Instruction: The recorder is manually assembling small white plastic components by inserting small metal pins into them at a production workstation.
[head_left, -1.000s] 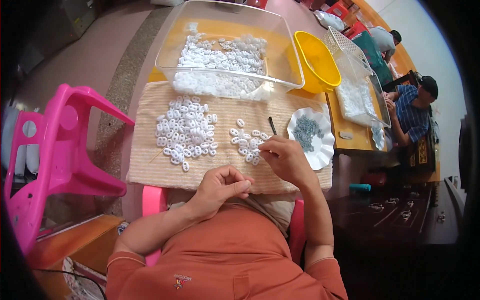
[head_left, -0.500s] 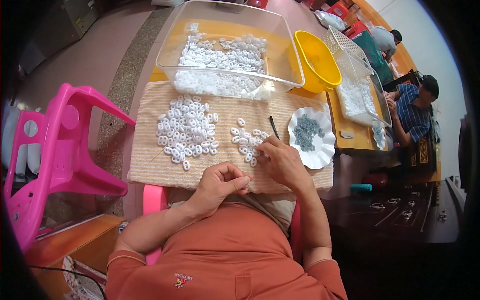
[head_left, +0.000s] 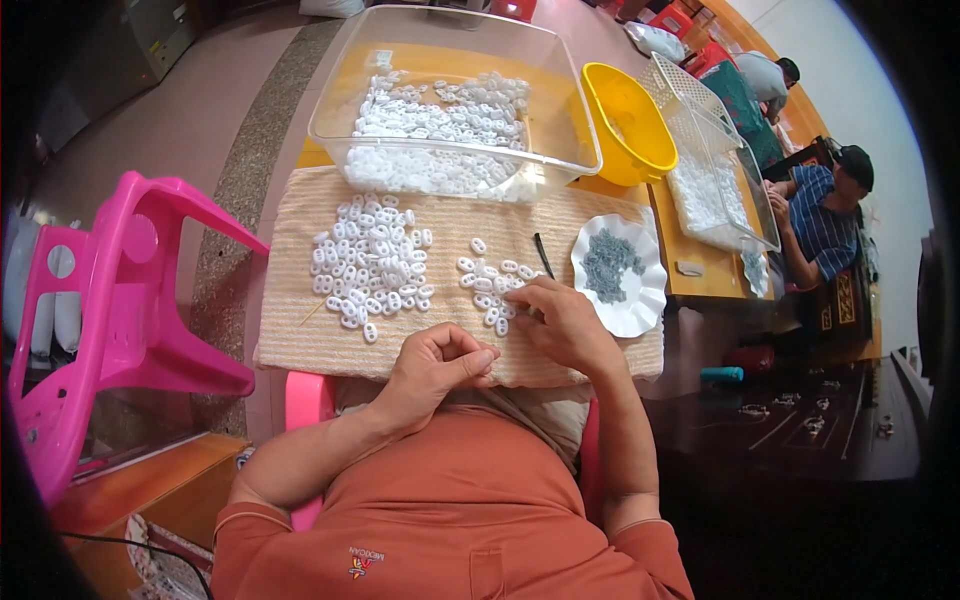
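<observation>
My left hand [head_left: 440,362] hovers over the near edge of the towel-covered table, thumb and forefinger pinched together; anything between them is too small to make out. My right hand [head_left: 562,318] is lower at the right side of a small group of white oval plastic pieces [head_left: 485,284], each with two holes. Its fingers curl down together against the nearest pieces, and the fingertips are partly hidden. Left of that group lies a larger heap of the same white pieces [head_left: 372,262]. A white scalloped plate [head_left: 640,312] holds small grey-blue bits, just beyond my right hand.
A clear plastic bin [head_left: 330,125] with many white pieces stands at the far side, a yellow basin [head_left: 648,150] beside it. A thin black stick [head_left: 544,256] lies near the plate. A pink chair [head_left: 150,340] stands left. Another person [head_left: 825,220] sits at the right.
The whole view has shifted very slightly. Both hands keep nearly the same pose, with the right fingers still at the edge of the small group.
</observation>
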